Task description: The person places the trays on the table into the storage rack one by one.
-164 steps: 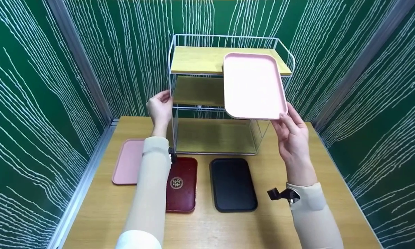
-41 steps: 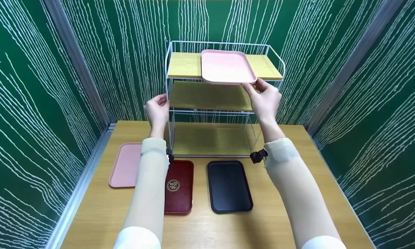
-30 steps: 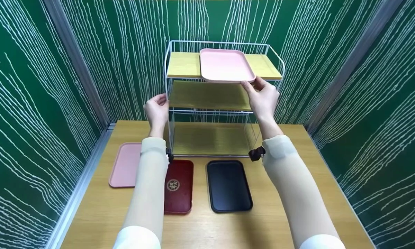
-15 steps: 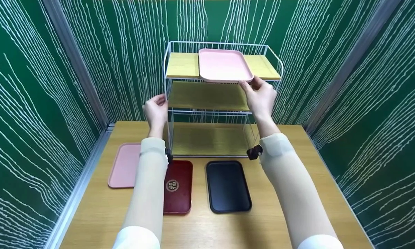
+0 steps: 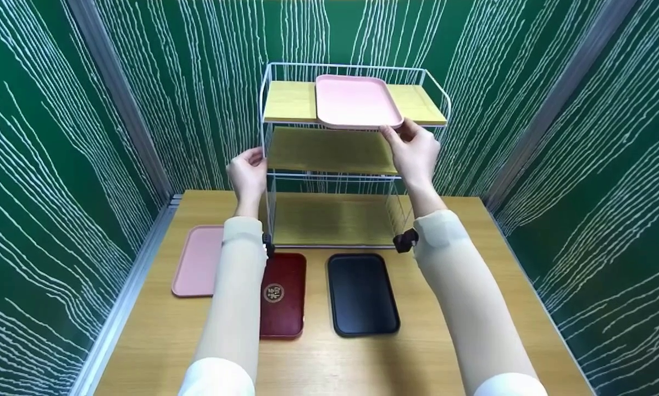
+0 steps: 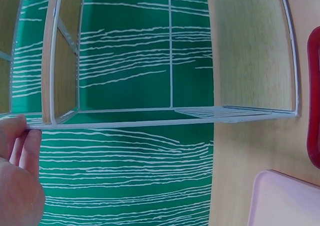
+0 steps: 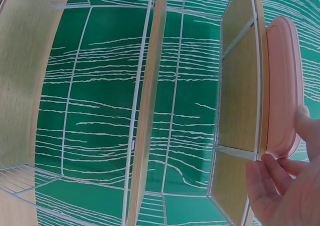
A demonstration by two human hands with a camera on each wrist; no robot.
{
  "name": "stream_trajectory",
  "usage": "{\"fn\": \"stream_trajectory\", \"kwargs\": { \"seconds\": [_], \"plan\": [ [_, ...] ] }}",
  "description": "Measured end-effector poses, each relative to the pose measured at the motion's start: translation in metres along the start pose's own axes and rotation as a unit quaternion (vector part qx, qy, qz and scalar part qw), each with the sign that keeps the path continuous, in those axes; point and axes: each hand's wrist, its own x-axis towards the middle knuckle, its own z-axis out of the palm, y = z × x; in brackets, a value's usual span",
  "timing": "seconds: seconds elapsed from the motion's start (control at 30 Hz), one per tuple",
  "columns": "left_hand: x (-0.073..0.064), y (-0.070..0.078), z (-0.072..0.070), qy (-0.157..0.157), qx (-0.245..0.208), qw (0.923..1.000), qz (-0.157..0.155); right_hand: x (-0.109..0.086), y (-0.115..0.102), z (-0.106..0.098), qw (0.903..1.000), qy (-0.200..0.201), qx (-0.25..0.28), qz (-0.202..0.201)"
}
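Note:
A light pink tray [image 5: 358,102] lies over the top shelf of a white wire rack [image 5: 345,177], its near edge jutting past the shelf front. My right hand [image 5: 415,151] pinches its near right corner, thumb on the rim and fingers underneath. In the right wrist view the tray [image 7: 284,85] is seen from below against the top board, with the right hand [image 7: 287,186] at its corner. My left hand [image 5: 248,175] grips the rack's left front post at middle-shelf height. The left wrist view shows the left hand's fingertips [image 6: 31,143] on that white wire post.
On the wooden table [image 5: 329,366] lie a second pink tray [image 5: 197,261], a dark red tray [image 5: 284,297] with a gold emblem, and a black tray [image 5: 363,294]. My left forearm partly covers the pink and red ones. Green walls with white streaks [image 5: 598,165] enclose the table.
From in front of the rack's right side, the pink tray has moved left and back onto the top shelf with my right hand. Over the last second it barely moved. My left hand stays on the post.

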Motion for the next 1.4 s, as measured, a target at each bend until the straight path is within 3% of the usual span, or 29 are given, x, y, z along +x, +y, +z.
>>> {"fn": "stream_trajectory", "kwargs": {
  "seconds": [0.47, 0.83, 1.4],
  "plan": [
    [0.003, 0.000, -0.002, -0.005, 0.001, 0.9999, -0.013, -0.004, 0.019, -0.003, 0.9998, -0.004, 0.018, -0.001],
    [0.003, 0.003, -0.001, -0.002, -0.004, 0.9999, -0.016, -0.016, 0.037, -0.004, 0.9981, 0.002, 0.061, -0.002],
    [0.002, 0.003, -0.002, -0.008, 0.007, 0.9999, -0.012, -0.054, 0.103, 0.010, 0.9965, -0.050, 0.065, -0.012]
  ]
}}
